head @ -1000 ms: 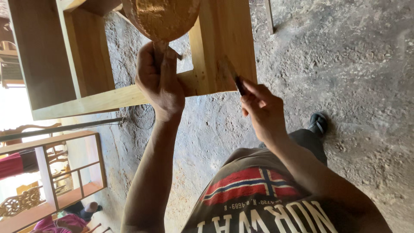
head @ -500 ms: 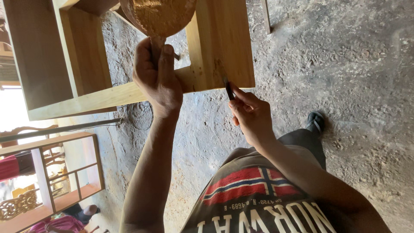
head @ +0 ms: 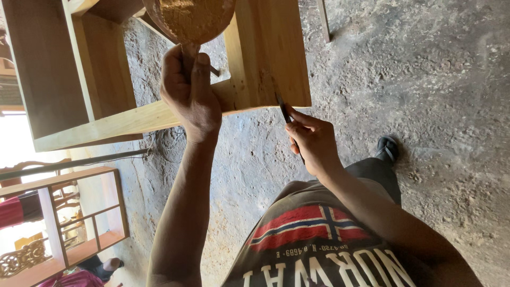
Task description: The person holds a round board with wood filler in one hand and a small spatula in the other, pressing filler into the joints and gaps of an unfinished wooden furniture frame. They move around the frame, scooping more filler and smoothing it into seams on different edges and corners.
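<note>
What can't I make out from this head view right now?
- Round brown filler-caked board: its top is cut off by the upper frame edge; its handle is hidden inside the left hand.
- Thin dark blade tool: its handle is covered by the right hand; the tip is too small to tell if filler is on it.
- Pale wooden cabinet frame: its far end runs out of frame.

In my left hand (head: 190,90), near the upper middle of the frame, I grip the handle of a round bowl-like scoop heaped with brown, grainy filler paste (head: 194,18). My right hand (head: 314,141), at the centre, pinches a thin dark blade (head: 281,109), its tip touching the pale wooden frame's flat board (head: 271,58).
</note>
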